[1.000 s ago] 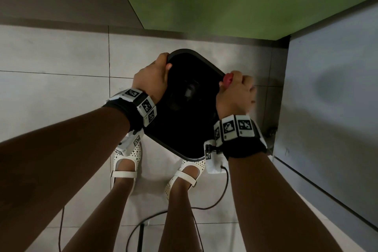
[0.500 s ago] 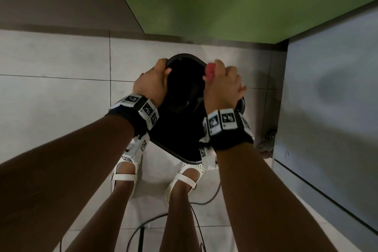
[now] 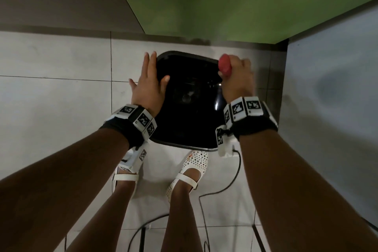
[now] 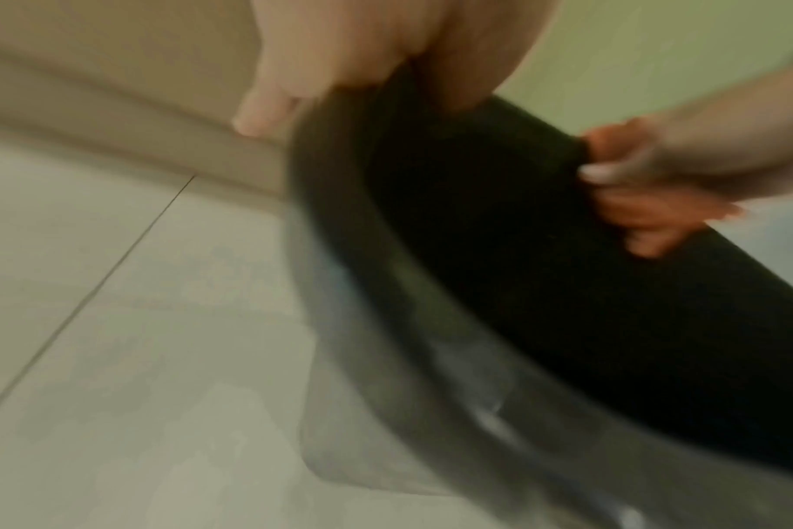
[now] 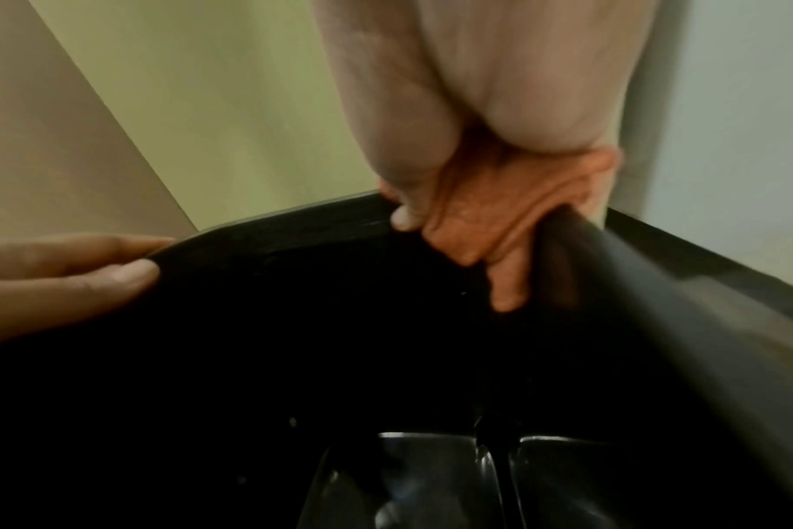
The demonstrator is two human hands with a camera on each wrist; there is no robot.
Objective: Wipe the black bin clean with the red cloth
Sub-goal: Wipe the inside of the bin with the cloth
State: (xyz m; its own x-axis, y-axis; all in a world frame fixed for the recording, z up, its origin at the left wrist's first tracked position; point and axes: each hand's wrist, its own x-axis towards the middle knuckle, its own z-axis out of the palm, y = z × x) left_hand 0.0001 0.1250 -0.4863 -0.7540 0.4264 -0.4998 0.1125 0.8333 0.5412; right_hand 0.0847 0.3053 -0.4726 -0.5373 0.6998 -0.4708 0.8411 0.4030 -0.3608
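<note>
While the left hand (image 3: 147, 86) lies with straight fingers (image 3: 150, 63) along the left rim of the black bin (image 3: 184, 120), which stands on the tiled floor (image 3: 55, 92), presumably to steady it, we see the right hand (image 3: 237, 80) clamped on the red cloth (image 3: 225, 65), pressing it over the right rim to wipe.

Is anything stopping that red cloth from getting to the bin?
Nothing visible does. The right hand already holds the red cloth against the black bin at its rim, while the left hand rests on the opposite rim.
</note>
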